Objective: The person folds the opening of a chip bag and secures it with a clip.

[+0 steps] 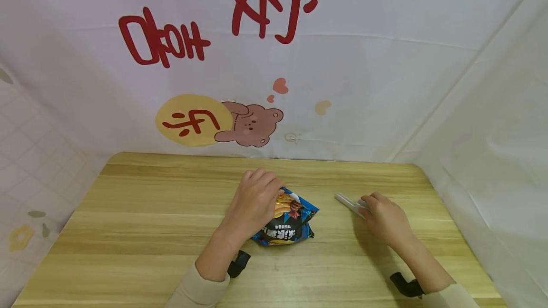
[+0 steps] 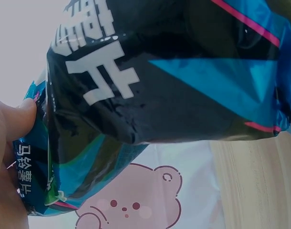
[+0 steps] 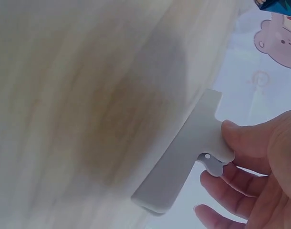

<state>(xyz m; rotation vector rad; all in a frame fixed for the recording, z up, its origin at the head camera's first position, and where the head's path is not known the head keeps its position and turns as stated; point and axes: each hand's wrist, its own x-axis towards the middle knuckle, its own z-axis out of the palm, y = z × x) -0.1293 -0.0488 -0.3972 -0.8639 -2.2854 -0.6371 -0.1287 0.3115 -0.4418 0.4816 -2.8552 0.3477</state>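
Wooden surface (image 1: 128,213) carries a blue-black chip bag (image 1: 288,225) near its centre. The left hand (image 1: 254,201) grips the bag's top edge, fingers curled over it. The right hand (image 1: 385,217), well apart to the right, pinches the handle of a white clip (image 1: 348,202) with thumb and fingers.

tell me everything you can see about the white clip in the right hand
The white clip is a flat, pale, matte bag clip that looks like plastic, with one long straight bar and a short handle with a small pivot hole. The right hand pinches it at the handle, thumb on top and fingers beneath. It sits low over the wooden table, pointing up and left, to the right of the chip bag and apart from it. Its jaws look closed.
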